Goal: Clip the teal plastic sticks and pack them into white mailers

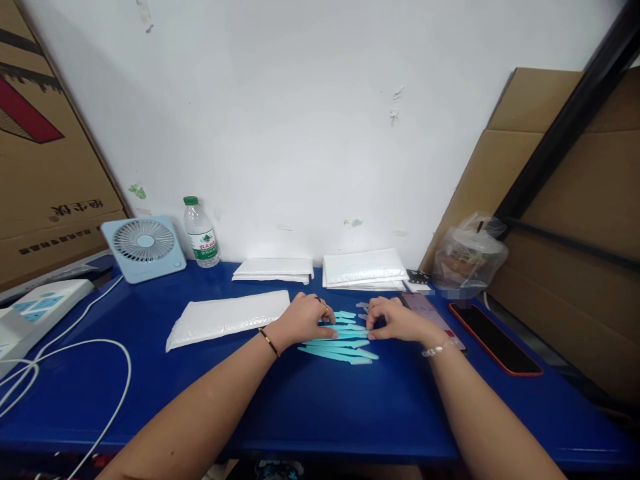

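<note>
Several turquoise eyebrow razors (336, 352) lie fanned on the blue table, their thin handles pointing left. My left hand (306, 319) rests at their left side, thumb and fingers closed around the handle end of one razor. From the right, my right hand (393, 321) pinches the head end of what looks like the same razor between thumb and forefinger. Small translucent pieces (363, 308) sit just beyond my right fingers. To the left of my left hand is a white padded mailer (227, 317). My fingers partly cover the razors at the back.
Against the wall are two stacks of white mailers (273, 268) (365, 267), a water bottle (202, 233) and a blue fan (145, 248). White cables (125, 353) and a power strip (40, 313) lie left. Two phones (493, 339) (430, 310) and a bagged cup (470, 253) stand right.
</note>
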A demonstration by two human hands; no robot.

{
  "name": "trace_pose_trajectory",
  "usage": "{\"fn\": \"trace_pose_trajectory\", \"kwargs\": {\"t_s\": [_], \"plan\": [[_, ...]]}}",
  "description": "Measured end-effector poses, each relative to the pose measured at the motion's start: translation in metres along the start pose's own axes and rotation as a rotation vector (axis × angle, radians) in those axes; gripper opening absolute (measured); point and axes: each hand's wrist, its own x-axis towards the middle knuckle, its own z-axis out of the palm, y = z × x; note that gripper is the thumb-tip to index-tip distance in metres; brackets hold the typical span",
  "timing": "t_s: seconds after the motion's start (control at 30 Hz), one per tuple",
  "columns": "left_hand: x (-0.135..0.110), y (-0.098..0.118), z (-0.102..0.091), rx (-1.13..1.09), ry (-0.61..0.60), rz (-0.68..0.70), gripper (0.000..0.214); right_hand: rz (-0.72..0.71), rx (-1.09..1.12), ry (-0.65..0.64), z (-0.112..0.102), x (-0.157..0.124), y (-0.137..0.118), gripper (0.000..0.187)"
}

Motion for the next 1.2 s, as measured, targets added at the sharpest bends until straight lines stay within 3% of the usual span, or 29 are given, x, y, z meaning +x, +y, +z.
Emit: {"fn": "trace_pose_trajectory", "kwargs": {"t_s": [0.1,0.27,0.47,0.67,0.87,1.03,1.2], "plan": [[0.001,0.003,0.002,0.023,-0.003,0.008,0.016,-0.030,0.068,0.052,0.002,0.002,0.000,0.026],[0.004,-0.004,-0.001,0.108,0.044,-0.055,0.015,-0.027,0.116,0.170,0.000,0.003,0.004,0.035],[0.003,-0.021,-0.008,0.124,0.050,-0.128,0.018,0.095,0.014,0.254,-0.009,-0.003,0.016,0.030],[0.002,-0.013,-0.004,0.094,0.062,-0.073,0.013,-0.004,-0.008,0.174,0.003,0.002,0.000,0.019],[0.002,-0.004,0.004,0.113,0.016,-0.011,0.018,-0.007,-0.099,0.144,0.015,0.009,-0.007,0.014],[0.005,-0.001,0.010,0.116,0.004,-0.054,0.012,0.018,-0.068,0.122,0.017,0.010,-0.010,0.011],[0.005,0.001,0.002,0.114,-0.029,-0.127,0.010,-0.005,-0.026,0.110,0.014,0.009,-0.010,0.014]]}}
